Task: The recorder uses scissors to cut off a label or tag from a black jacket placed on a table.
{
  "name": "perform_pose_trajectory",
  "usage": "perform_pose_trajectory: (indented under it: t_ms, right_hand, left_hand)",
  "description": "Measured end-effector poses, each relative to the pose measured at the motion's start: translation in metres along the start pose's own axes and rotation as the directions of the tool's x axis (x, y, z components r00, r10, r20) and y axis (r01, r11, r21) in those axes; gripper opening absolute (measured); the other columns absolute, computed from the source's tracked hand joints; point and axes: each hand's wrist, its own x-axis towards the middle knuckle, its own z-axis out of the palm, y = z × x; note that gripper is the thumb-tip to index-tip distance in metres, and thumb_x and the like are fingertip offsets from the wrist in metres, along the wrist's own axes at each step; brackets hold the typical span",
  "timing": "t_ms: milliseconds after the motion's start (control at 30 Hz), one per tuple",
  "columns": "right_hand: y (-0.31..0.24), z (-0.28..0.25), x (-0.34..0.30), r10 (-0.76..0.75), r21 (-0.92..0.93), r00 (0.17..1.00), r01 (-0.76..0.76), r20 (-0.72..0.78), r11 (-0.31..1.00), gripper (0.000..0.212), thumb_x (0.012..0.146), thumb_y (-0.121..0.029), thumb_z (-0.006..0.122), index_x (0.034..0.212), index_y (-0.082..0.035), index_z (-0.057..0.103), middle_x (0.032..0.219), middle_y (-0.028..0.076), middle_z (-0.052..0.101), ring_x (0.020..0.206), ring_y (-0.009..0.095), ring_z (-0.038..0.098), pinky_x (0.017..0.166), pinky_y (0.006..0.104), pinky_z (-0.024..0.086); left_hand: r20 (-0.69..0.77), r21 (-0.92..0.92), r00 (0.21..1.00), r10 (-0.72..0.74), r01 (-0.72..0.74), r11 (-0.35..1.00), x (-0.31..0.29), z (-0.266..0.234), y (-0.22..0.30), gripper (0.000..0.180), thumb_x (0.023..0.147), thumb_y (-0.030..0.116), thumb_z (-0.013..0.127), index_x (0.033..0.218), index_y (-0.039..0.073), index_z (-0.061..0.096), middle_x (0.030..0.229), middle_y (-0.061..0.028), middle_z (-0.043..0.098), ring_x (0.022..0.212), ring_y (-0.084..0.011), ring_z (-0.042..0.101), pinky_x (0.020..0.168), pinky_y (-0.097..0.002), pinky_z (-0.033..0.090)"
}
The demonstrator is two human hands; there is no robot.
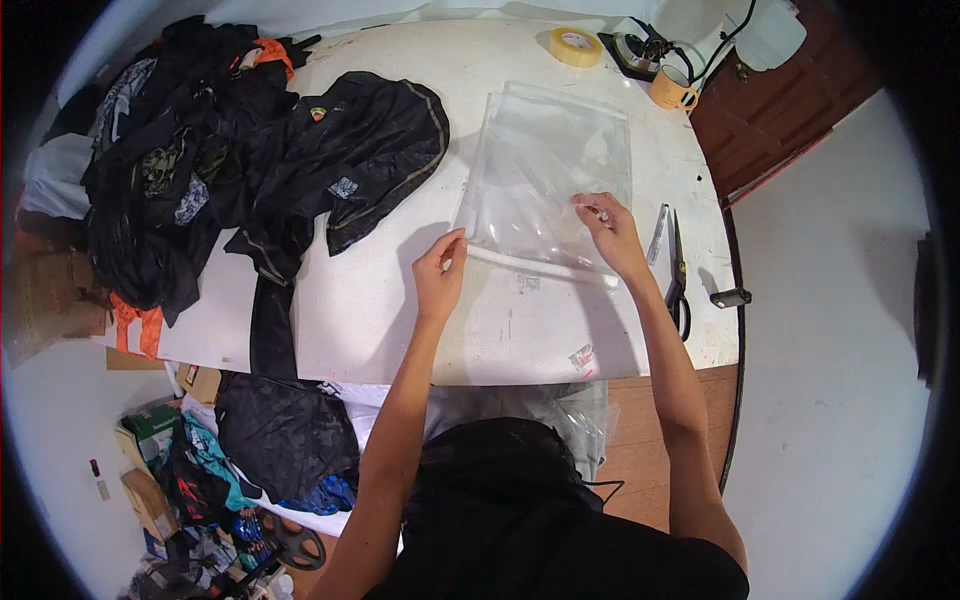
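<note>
Clear plastic bags lie flat in a stack on the white table, their surface creased and shiny. Along their near edge runs a narrow white strip, perhaps a rolled edge. My left hand is at the near left corner, thumb and fingertips closed together on the plastic there. Over the right side of the stack, my right hand has its fingers curled in a pinch on the plastic. Just right of that hand lie a steel ruler and black-handled scissors.
Black garments with orange pieces are heaped across the table's left side. A tape roll, a tape dispenser and an orange mug stand at the far right. A small black object sits at the right edge. Clothes and boxes crowd the lower left.
</note>
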Motion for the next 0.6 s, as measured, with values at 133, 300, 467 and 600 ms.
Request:
perform_pose_trajectory:
  t_ms: [133, 300, 467, 600]
  right_hand:
    - [0.011, -0.001, 0.006, -0.055, 0.088, 0.998, 0.058, -0.037, 0.994, 0.019, 0.085, -0.008, 0.064, 0.102, -0.004, 0.07, 0.09, 0.006, 0.062, 0.079, 0.014, 0.055, 0.072, 0.0264, 0.044]
    - [0.008, -0.002, 0.007, -0.048, -0.065, 0.998, 0.051, 0.047, 0.997, 0.015, 0.08, -0.006, 0.07, 0.094, -0.005, 0.073, 0.083, 0.007, 0.065, 0.076, 0.016, 0.06, 0.07, 0.0279, 0.047]
    - [-0.006, 0.009, -0.004, -0.052, -0.333, 0.998, 0.062, 0.036, 0.941, 0.01, 0.076, -0.007, 0.072, 0.085, -0.005, 0.074, 0.085, 0.015, 0.068, 0.077, 0.025, 0.066, 0.069, 0.0334, 0.052]
    - [-0.004, 0.019, -0.012, -0.126, -0.508, 0.991, 0.129, 0.04, 0.851, 0.014, 0.078, -0.006, 0.067, 0.091, -0.003, 0.071, 0.083, 0.02, 0.066, 0.077, 0.033, 0.065, 0.067, 0.0407, 0.051]
  left_hand:
    - [0.005, -0.005, 1.0, -0.018, 0.018, 1.0, -0.001, 0.002, 0.004, 0.022, 0.091, 0.009, 0.063, 0.11, 0.0, 0.068, 0.091, -0.009, 0.071, 0.079, -0.0119, 0.065, 0.073, -0.0244, 0.051]
    - [-0.003, -0.003, 1.0, -0.006, 0.006, 1.0, -0.001, 0.0, 0.003, 0.021, 0.091, 0.01, 0.064, 0.11, 0.0, 0.068, 0.091, -0.0092, 0.071, 0.079, -0.0119, 0.065, 0.073, -0.0244, 0.05]
    - [-0.015, -0.023, 1.0, 0.002, -0.003, 1.0, 0.0, 0.001, 0.0, 0.021, 0.091, 0.01, 0.064, 0.109, 0.0, 0.068, 0.091, -0.0093, 0.071, 0.079, -0.0119, 0.065, 0.072, -0.0243, 0.05]
    - [-0.009, -0.03, 1.0, -0.017, 0.016, 0.999, -0.001, 0.001, -0.001, 0.021, 0.091, 0.01, 0.064, 0.109, 0.0, 0.068, 0.091, -0.0092, 0.071, 0.08, -0.0115, 0.065, 0.071, -0.0237, 0.05]
